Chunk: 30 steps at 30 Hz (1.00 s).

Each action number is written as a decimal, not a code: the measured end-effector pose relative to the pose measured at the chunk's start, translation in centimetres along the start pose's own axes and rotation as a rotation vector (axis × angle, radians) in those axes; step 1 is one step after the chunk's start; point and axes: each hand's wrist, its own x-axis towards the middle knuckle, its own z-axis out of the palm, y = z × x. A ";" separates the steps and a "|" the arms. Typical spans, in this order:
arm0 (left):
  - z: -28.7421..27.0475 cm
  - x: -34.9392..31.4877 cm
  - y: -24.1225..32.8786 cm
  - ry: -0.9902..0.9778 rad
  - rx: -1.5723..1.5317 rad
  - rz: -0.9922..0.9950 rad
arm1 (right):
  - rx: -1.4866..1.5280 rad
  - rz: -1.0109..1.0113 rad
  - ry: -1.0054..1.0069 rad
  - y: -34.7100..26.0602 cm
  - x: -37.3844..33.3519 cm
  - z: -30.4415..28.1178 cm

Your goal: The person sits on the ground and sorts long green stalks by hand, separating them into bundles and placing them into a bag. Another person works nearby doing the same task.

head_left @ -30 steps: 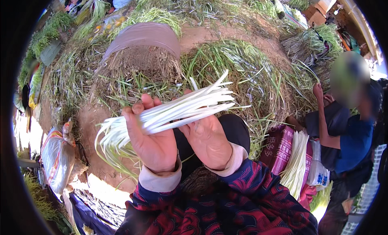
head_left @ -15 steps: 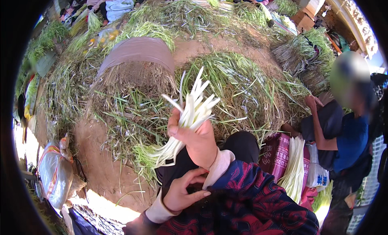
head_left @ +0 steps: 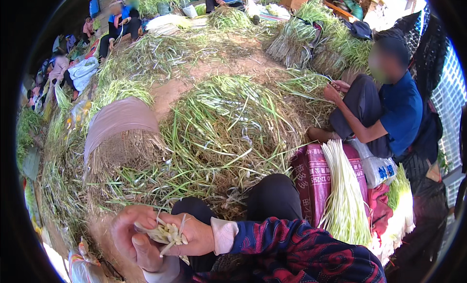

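Low in front of me, my right hand [head_left: 194, 236] grips a bundle of long pale stalks [head_left: 171, 233], their whitish ends pointing toward me. My left hand [head_left: 134, 237] curls against the left side of the same bundle, its fingers bent above and its thumb below. A few thin stalks stick out of the bunch past the others. The rest of the bundle's length is hidden behind my hands. To my right a large sheaf of pale stalks [head_left: 343, 200] lies over a dark red printed sack [head_left: 311, 178].
Ahead lies a big heap of loose green leaves and stalks [head_left: 233, 117]. Left of it, a greyish-mauve cloth [head_left: 121, 118] wraps a root-ended bundle. A person in a dark blue shirt [head_left: 401, 112] sits close on the right. More people and piles are farther back.
My right hand has lowered the bundle toward the left and turned its ends toward me. My left hand has come up against it. The view has swung right.
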 end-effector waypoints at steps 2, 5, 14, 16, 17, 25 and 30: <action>1.3 -0.3 -0.6 -0.007 -0.023 0.021 | 0.016 0.036 0.048 0.2 -1.2 -0.9; 3.3 -0.8 -1.3 0.038 0.097 0.064 | 0.011 0.038 0.160 0.5 -2.6 -1.7; 4.4 -1.4 -1.7 -0.079 0.010 -0.301 | 0.257 -0.013 0.216 -0.1 -3.6 -2.7; 3.7 -0.9 -2.2 -0.043 0.053 -0.506 | 0.624 -0.131 0.324 -0.8 -3.1 -1.6; 6.0 0.2 0.0 -0.214 0.210 -0.395 | 0.486 -0.082 0.305 0.3 -3.3 -2.2; 8.3 2.0 -1.0 -0.433 0.235 -0.407 | 0.205 -0.094 0.499 -0.6 -3.3 -4.0; 10.4 2.4 -2.0 -0.605 0.207 -0.018 | 0.445 -0.131 0.417 1.3 -2.8 -5.8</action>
